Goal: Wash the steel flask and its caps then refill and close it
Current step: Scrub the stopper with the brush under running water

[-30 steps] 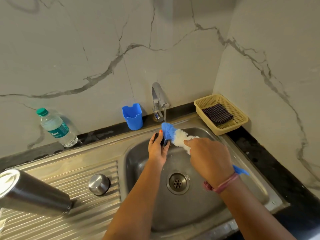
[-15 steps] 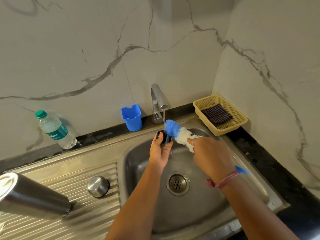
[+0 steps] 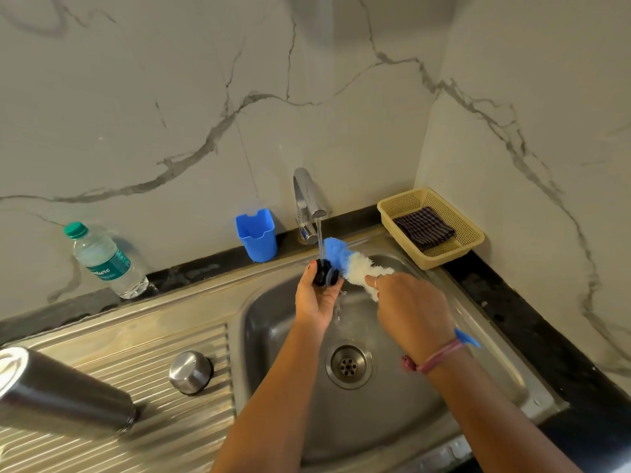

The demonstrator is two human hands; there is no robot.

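Flask cap [image 3: 324, 275] in L hand [image 3: 316, 300] grip under tap; R hand [image 3: 411, 303] grips brush [image 3: 351, 262].

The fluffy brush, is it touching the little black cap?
Touching. The head view shows the blue end of the brush pressed right against the black cap, which the left hand holds under the tap's running water; no gap shows between them.

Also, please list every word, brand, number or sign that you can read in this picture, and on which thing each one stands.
Bottle, teal label: white script ending in "...ure"; the first letters are turned away and blurred, so the brand cannot be read for sure. The small print beside it is too small to read.
Flask, steel cap, black cap, brush, blue cup, basket, tap: no text shows.
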